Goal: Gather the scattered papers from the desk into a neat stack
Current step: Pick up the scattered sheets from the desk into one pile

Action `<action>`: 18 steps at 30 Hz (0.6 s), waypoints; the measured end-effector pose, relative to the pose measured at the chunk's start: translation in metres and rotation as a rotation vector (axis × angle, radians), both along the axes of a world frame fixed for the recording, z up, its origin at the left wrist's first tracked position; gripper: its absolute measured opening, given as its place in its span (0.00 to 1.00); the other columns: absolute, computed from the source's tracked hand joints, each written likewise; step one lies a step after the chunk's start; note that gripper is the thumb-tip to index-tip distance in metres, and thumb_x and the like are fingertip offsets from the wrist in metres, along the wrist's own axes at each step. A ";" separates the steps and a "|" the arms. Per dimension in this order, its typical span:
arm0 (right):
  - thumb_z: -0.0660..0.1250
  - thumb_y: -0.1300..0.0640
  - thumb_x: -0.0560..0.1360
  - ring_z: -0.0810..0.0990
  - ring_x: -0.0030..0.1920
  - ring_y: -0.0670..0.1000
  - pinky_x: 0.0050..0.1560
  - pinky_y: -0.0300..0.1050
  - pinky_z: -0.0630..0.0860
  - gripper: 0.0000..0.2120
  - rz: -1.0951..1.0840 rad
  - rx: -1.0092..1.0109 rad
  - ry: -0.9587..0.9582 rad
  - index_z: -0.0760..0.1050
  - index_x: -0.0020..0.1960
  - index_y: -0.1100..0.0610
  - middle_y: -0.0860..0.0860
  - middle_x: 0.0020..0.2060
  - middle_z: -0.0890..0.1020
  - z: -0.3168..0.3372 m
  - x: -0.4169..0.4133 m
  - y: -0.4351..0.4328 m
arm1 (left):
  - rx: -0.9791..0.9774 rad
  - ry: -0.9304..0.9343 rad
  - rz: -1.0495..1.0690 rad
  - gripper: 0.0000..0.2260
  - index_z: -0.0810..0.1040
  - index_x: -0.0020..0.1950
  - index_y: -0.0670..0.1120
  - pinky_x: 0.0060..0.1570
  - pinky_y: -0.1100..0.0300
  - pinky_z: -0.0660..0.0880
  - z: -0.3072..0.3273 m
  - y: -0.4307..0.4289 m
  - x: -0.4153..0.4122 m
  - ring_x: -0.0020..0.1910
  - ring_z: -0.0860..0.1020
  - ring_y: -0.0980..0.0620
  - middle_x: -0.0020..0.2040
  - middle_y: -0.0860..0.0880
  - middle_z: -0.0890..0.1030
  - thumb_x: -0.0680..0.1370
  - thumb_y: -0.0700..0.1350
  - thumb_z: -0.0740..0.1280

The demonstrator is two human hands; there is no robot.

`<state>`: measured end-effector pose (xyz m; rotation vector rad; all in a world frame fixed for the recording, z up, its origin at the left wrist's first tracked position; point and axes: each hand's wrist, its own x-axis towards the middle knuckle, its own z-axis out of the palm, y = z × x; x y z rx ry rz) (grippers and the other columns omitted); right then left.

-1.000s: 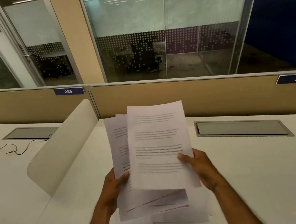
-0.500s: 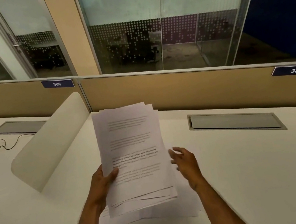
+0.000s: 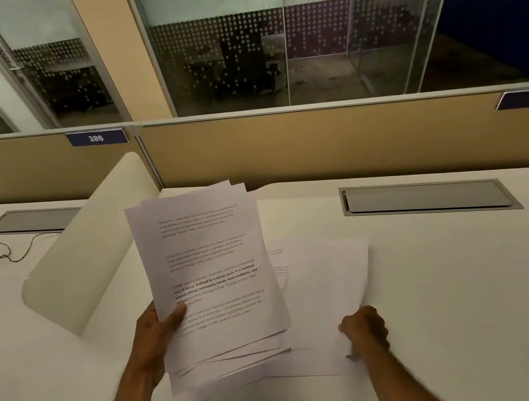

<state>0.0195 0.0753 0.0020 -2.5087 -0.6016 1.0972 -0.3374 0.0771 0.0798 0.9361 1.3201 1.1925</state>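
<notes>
My left hand (image 3: 159, 334) grips a loose bundle of printed white sheets (image 3: 213, 277) by its left edge, held tilted above the white desk (image 3: 461, 290); the sheets' lower edges are uneven. To the right, a few more papers (image 3: 330, 294) lie flat on the desk, partly hidden behind the bundle. My right hand (image 3: 364, 328) is curled at the near right corner of those flat sheets, pinching their edge.
A cream curved divider (image 3: 86, 263) stands to the left of the papers. A grey cable hatch (image 3: 429, 198) is set into the desk at the back right, another (image 3: 30, 220) on the neighbouring desk with a black cable (image 3: 4, 252). A tan partition (image 3: 317, 147) closes off the back.
My right hand has let go of the bundle and dropped to the sheets lying on the desk. My left hand alone now holds the bundle, shifted slightly left.
</notes>
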 end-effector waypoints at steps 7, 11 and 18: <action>0.68 0.59 0.74 0.83 0.53 0.65 0.52 0.57 0.81 0.17 -0.031 0.515 -0.295 0.76 0.63 0.61 0.61 0.57 0.82 0.078 0.015 0.001 | 0.001 -0.011 -0.004 0.13 0.80 0.58 0.51 0.38 0.50 0.85 0.005 0.000 -0.014 0.44 0.88 0.42 0.51 0.47 0.88 0.75 0.43 0.72; 0.69 0.59 0.77 0.84 0.41 0.61 0.39 0.54 0.84 0.11 0.250 0.708 -0.770 0.79 0.58 0.60 0.59 0.48 0.82 0.128 0.014 -0.002 | 0.000 -0.006 -0.006 0.12 0.80 0.58 0.51 0.38 0.48 0.85 0.003 -0.001 -0.016 0.43 0.87 0.42 0.50 0.47 0.88 0.75 0.44 0.72; 0.83 0.66 0.55 0.80 0.25 0.54 0.21 0.41 0.75 0.13 0.668 0.438 -0.948 0.81 0.33 0.58 0.57 0.33 0.82 0.089 -0.046 -0.030 | -0.008 0.003 -0.002 0.14 0.79 0.57 0.51 0.39 0.45 0.85 0.001 -0.008 -0.017 0.43 0.87 0.39 0.49 0.46 0.88 0.72 0.47 0.73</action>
